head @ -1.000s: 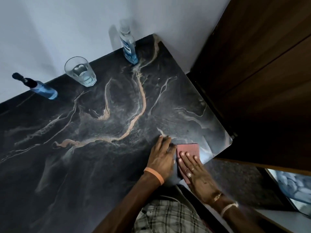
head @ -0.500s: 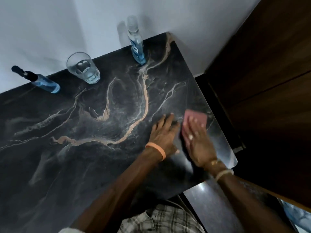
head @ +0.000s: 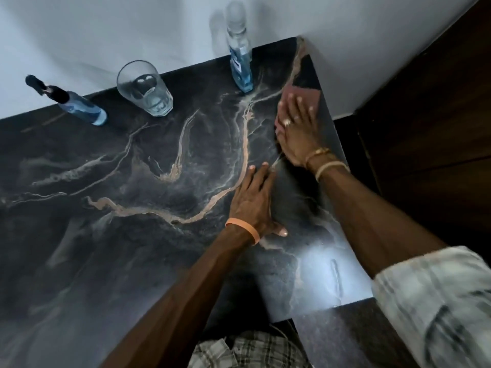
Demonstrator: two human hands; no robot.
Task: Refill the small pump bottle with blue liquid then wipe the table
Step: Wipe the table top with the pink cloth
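Observation:
A pink cloth (head: pixel 308 95) lies flat near the far right corner of the dark marbled table (head: pixel 132 235). My right hand (head: pixel 299 128) presses on the cloth with straight fingers. Nearer to me, my left hand (head: pixel 253 200) rests flat on the tabletop, holding nothing. The small pump bottle (head: pixel 79 106) with a black pump and blue liquid stands at the far left by the wall. A taller clear bottle (head: pixel 240 59), blue liquid in its lower part, stands at the back just left of the cloth.
A drinking glass (head: pixel 146 88) with a little clear liquid stands between the two bottles. A white wall runs behind the table. Dark wooden panels (head: pixel 425 115) stand close to the table's right edge.
My right hand has slid the pink cloth along the right side from the near corner to the far corner. My left hand has followed partway, flat on the table.

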